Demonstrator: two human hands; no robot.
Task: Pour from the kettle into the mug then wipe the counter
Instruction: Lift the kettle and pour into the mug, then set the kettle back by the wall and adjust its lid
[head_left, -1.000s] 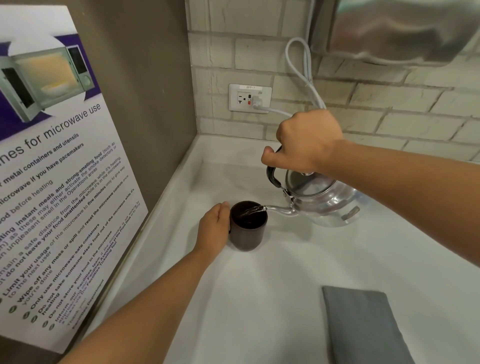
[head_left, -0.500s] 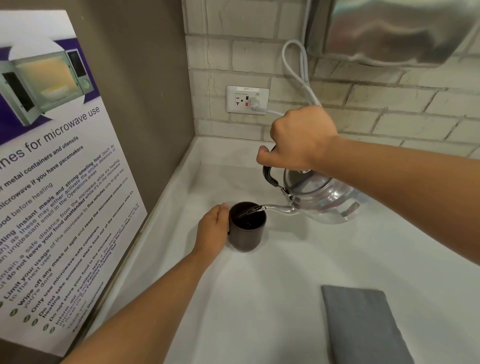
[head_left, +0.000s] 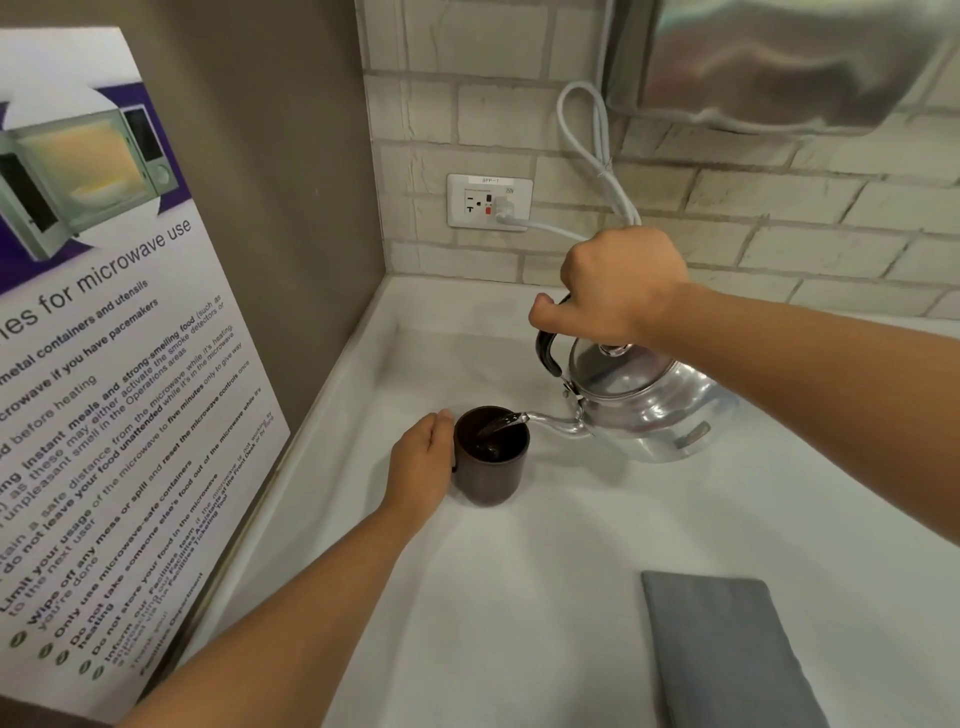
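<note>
A shiny metal kettle (head_left: 644, 410) hangs tilted to the left above the white counter (head_left: 519, 597), held by its black handle in my right hand (head_left: 613, 291). Its thin spout sits over the rim of a dark brown mug (head_left: 491, 467), and a stream of water runs into the mug. My left hand (head_left: 421, 462) wraps the mug's left side and steadies it on the counter. A folded grey cloth (head_left: 722, 649) lies flat at the front right, apart from both hands.
A microwave-rules poster (head_left: 104, 389) leans on the brown wall at the left. On the brick back wall are an outlet (head_left: 488, 201) and a white looped cord (head_left: 592, 156). A metal appliance (head_left: 779, 57) hangs at the top right.
The kettle and my right hand have shifted slightly lower and stay tilted; water keeps running into the mug. My left hand has not left the mug.
</note>
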